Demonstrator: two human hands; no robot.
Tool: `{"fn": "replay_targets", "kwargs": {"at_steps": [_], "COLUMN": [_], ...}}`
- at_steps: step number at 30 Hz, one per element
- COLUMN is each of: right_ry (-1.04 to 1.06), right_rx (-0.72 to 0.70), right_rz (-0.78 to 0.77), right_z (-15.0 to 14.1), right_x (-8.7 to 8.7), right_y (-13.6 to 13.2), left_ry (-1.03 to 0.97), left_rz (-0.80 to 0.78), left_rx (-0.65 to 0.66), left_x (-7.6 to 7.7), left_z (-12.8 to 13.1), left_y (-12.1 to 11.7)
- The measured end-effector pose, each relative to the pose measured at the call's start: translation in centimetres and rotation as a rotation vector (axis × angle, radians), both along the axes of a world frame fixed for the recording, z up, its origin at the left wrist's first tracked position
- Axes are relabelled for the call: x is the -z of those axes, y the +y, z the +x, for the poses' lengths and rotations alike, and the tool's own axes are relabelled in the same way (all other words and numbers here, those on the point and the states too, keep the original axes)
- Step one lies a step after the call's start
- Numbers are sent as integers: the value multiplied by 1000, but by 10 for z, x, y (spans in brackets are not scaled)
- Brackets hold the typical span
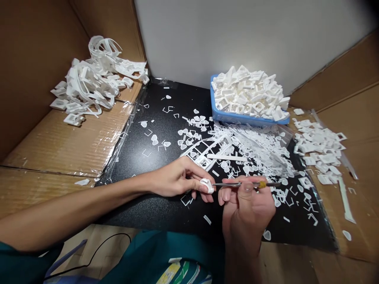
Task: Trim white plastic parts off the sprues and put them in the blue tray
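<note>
My left hand [180, 179] is closed in a pinch on a small white plastic part [206, 185] just above the black mat [160, 213]. My right hand [247, 205] is closed around a thin metal tool with a yellow band [245, 184], held level, its tip touching the white part. Both hands meet near the mat's front middle. Behind them lies a white plastic frame with attached parts [211, 152] among several loose white offcuts and small heart-shaped pieces [189, 136].
A blue tray [225, 116] heaped with white square parts stands at the back. A pile of trimmed white frames [94, 83] lies on the cardboard at the left. More white parts [319, 148] lie at the right. Cardboard walls enclose both sides.
</note>
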State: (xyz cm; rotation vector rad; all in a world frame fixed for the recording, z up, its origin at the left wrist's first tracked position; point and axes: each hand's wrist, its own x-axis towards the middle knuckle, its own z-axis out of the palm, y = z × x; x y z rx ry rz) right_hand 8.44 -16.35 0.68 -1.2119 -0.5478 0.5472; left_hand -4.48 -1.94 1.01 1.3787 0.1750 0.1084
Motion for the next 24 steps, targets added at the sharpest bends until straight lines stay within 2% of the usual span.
{"fn": "replay_targets", "kwargs": {"at_steps": [5, 13, 18, 24], "right_ry": [-234, -267, -224, -129], "right_rx": [103, 126, -2, -134], "right_rz": [-55, -81, -43, -91], "right_z": [1, -2, 4, 10], "right_x": [4, 6, 1, -4], "right_y": [-8, -8, -6, -7], "left_ry": [-9, -2, -2, -6], "left_rz": [-39, -11, 57, 84], "left_rx": [-18, -4, 5, 35], "left_x": [1, 0, 0, -1], "left_z": [1, 0, -1, -1], "left_y": [-1, 2, 2, 3]}}
